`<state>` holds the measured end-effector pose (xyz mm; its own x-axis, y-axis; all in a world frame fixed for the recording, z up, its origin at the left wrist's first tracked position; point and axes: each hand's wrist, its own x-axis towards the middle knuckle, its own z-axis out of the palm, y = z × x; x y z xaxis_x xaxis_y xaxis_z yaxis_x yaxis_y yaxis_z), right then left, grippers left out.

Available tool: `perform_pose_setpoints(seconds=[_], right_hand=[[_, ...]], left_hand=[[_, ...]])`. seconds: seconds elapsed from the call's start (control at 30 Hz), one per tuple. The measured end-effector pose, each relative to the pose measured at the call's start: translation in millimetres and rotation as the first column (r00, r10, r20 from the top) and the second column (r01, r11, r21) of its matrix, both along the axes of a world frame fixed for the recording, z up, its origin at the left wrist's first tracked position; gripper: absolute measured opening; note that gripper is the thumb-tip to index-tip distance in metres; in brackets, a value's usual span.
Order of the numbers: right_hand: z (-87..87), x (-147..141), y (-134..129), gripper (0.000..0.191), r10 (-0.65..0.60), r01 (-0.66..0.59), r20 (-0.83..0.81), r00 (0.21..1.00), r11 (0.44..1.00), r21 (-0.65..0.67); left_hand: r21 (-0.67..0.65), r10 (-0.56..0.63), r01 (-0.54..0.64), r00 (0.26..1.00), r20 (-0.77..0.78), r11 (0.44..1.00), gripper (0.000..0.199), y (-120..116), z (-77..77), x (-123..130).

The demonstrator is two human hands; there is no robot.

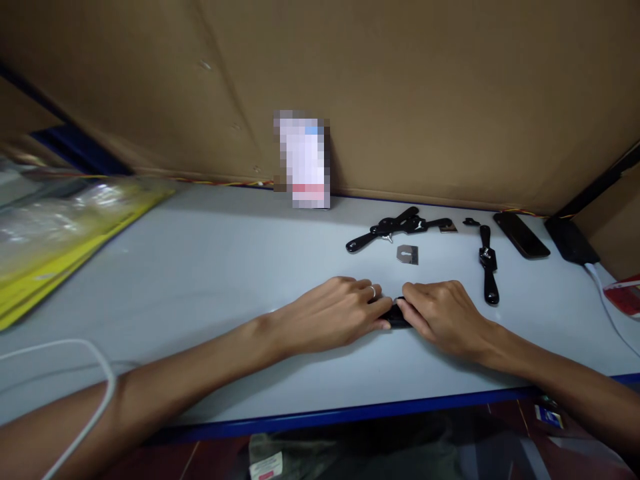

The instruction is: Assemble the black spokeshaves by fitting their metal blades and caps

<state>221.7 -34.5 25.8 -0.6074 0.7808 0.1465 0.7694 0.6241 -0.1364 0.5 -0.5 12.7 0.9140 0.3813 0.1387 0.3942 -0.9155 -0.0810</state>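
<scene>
Near the front of the white table, my left hand (345,313) and my right hand (443,317) are both closed round a black tool part (397,316). Its middle shows between my fingertips; the rest is hidden under them. A ring is on a finger of my left hand. Behind my hands lies a flat metal blade (408,255) with a slot. Beyond it, black handled tools (393,227) lie across one another, with another blade (449,228) beside them. A black tool (487,265) with two handles lies right of my right hand.
A dark phone (521,235) and a black box-like object (571,241) with a white cable lie at the right. Plastic bags and a yellow sheet (30,287) are at the left. A blurred upright card (306,160) leans on the cardboard wall. A white cable (107,380) crosses my left forearm.
</scene>
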Motion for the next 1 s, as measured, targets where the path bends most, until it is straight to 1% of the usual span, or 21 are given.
perform_pose_setpoints(seconds=[0.47,0.73,0.87,1.0], right_hand=[[0.5,-1.2,-0.6,0.027,-0.014,0.014,0.026,1.000,1.000,-0.006],[-0.6,-0.6,0.3,0.026,-0.001,0.001,0.002,1.000,1.000,0.008],[2.3,0.4,-1.2,0.025,-0.001,-0.002,0.042,0.999,0.998,0.059],[1.9,2.8,-2.0,0.025,0.039,-0.046,0.076,0.996,0.995,0.084]], left_hand=[[0.005,0.001,-0.001,1.000,-0.019,1.000,0.041,0.0,0.1,-0.2],[0.009,0.006,-0.006,1.000,-0.007,1.000,0.039,-0.5,-2.0,-0.1],[-0.041,0.034,-0.033,0.999,0.020,0.999,0.041,-1.8,0.3,-0.1],[-0.123,0.078,-0.071,0.996,0.053,0.990,0.043,-3.7,3.2,-0.8]])
